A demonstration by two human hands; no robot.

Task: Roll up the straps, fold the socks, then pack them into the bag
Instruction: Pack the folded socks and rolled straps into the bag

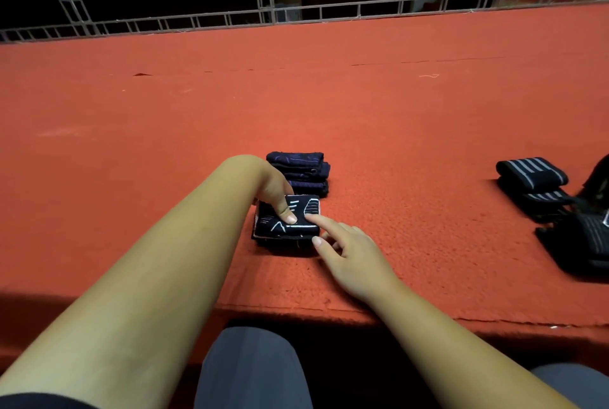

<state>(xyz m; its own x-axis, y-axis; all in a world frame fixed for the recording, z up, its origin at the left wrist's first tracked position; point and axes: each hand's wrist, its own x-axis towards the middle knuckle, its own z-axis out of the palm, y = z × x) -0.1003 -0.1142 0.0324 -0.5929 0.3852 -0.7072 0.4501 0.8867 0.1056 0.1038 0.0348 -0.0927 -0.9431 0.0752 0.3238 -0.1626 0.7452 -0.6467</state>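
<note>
A folded black sock with white line markings point(296, 227) lies on the red carpeted surface point(296, 105) near its front edge. My left hand point(275, 193) grips its left side, thumb pressed on top and fingers hidden behind. My right hand point(346, 244) touches the sock's top with a straight index finger, and its thumb rests at the front right corner. Just behind lies a stack of folded dark navy socks point(301, 171). At the far right sit rolled black straps with grey stripes point(532, 174) next to a black bag point(586, 237), partly cut off by the frame.
The red surface stretches wide to the left and back. Its front edge point(329, 313) runs just above my grey-trousered knees. A metal truss railing point(296, 13) lines the far edge.
</note>
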